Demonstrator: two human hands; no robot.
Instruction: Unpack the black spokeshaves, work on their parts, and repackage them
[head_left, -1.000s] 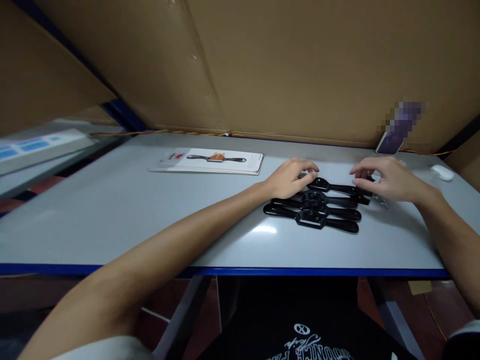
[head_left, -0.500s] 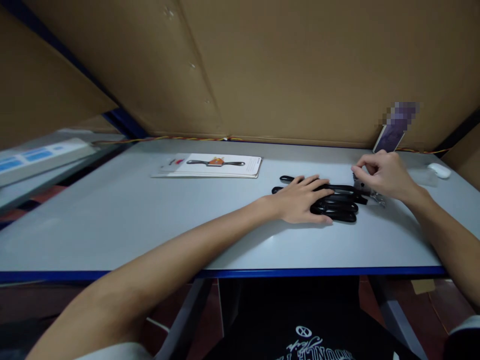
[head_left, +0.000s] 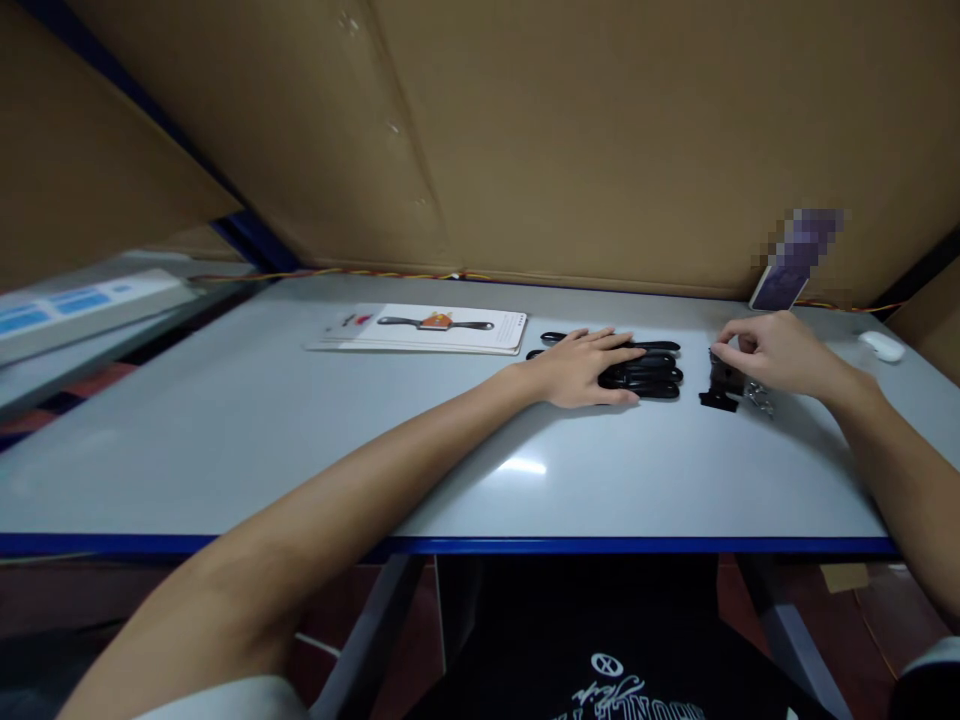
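My left hand (head_left: 581, 370) lies flat with its fingers spread over several black spokeshave bodies (head_left: 652, 372), which sit side by side on the table with their handles pointing left and right. To the right, my right hand (head_left: 776, 352) is closed, thumb and forefinger pinched beside a dark metal plate (head_left: 726, 376); whatever lies between the fingertips is hidden. In front of that hand are a small black part (head_left: 718, 401) and a little group of shiny metal hardware (head_left: 759, 398), too small to tell apart.
Behind and left lies flat white packaging (head_left: 450, 335) printed with a spokeshave. A tilted phone-like object (head_left: 784, 280), partly pixelated, leans at the back right near a white mouse (head_left: 882, 346). A brown board wall (head_left: 600, 150) closes the rear; a white box (head_left: 82, 310) stands left on another surface.
My left hand has slid left with the black spokeshave bodies under it, opening a gap from the metal parts. My right hand has barely shifted and stays pinched by the dark plate.
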